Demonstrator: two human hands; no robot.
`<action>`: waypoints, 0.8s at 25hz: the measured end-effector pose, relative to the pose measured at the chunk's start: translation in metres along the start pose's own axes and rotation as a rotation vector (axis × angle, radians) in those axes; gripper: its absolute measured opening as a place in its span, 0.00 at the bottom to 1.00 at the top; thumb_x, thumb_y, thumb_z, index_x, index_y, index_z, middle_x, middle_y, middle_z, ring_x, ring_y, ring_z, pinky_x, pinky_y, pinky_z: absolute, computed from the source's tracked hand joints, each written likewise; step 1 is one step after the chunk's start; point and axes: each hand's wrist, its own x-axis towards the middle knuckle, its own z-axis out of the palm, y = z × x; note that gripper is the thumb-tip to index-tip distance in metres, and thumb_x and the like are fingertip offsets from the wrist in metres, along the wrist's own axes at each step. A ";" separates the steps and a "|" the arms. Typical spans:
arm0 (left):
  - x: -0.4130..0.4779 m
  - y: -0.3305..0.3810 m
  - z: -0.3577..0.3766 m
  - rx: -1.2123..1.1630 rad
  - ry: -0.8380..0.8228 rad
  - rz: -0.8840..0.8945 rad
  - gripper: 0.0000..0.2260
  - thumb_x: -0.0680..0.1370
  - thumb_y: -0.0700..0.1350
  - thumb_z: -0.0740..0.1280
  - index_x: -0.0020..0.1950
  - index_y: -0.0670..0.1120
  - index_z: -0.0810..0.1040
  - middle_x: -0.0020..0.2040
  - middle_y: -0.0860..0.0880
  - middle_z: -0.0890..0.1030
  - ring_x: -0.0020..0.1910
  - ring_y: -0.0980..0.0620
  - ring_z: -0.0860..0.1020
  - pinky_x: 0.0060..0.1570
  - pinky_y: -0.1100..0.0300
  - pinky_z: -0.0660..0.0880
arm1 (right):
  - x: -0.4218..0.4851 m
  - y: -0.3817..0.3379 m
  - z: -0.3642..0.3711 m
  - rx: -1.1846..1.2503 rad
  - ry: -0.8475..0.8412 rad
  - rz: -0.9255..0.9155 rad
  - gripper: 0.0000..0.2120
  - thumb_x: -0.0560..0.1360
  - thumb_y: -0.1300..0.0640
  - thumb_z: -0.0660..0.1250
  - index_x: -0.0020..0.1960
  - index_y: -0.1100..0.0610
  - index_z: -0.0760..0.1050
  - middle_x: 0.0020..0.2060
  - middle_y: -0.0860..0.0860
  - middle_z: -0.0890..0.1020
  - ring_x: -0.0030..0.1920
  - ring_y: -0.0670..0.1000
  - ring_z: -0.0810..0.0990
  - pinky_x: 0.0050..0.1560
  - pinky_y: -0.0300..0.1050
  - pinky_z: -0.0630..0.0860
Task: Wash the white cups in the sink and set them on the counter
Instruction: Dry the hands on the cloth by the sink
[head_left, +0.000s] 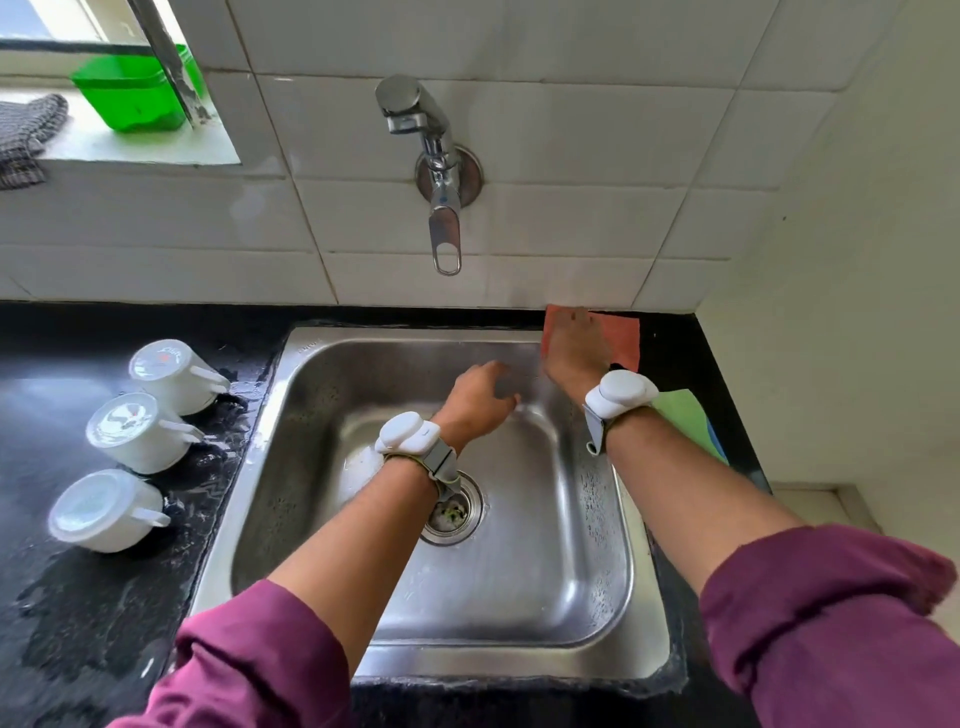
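Inspecting sink area: findings are listed below.
Cups: three white cups (176, 375) (136, 432) (106, 510) are set upside down in a row on the black counter (62, 597), left of the sink (644, 639), handles turned toward it.
Counter: water is seen pooled around the cups.
Sink: the steel basin is seen without cups; debris is noted in the drain (451, 514).
Tap: no running water is seen at the wall tap (441, 171).
Left hand (478, 397): held over the basin, fingers loosely curled, nothing grasped.
Right hand (574, 345): laid on an orange cloth (618, 335) at the sink's far right corner; whether it is gripped cannot be told.
Other: a green cloth (685, 415) is noted beside the right wrist.
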 end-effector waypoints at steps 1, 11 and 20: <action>0.001 0.001 0.002 -0.004 0.001 -0.003 0.21 0.75 0.45 0.68 0.67 0.43 0.72 0.63 0.40 0.76 0.61 0.41 0.75 0.59 0.58 0.69 | 0.003 0.003 0.002 -0.022 -0.001 0.000 0.21 0.76 0.63 0.59 0.68 0.62 0.61 0.65 0.62 0.68 0.64 0.63 0.68 0.62 0.56 0.70; -0.009 -0.006 0.010 -0.038 0.035 -0.014 0.19 0.76 0.44 0.67 0.66 0.42 0.73 0.63 0.42 0.77 0.61 0.42 0.76 0.59 0.57 0.71 | 0.020 0.009 0.037 -0.217 0.109 -0.066 0.19 0.75 0.66 0.57 0.66 0.62 0.64 0.64 0.62 0.68 0.63 0.64 0.68 0.58 0.59 0.70; -0.011 -0.015 -0.013 -0.993 0.103 -0.423 0.15 0.80 0.44 0.63 0.66 0.43 0.70 0.59 0.41 0.75 0.55 0.45 0.74 0.55 0.49 0.72 | 0.028 -0.037 0.003 0.646 0.083 -0.057 0.05 0.73 0.58 0.66 0.44 0.60 0.77 0.40 0.58 0.82 0.40 0.57 0.79 0.42 0.45 0.75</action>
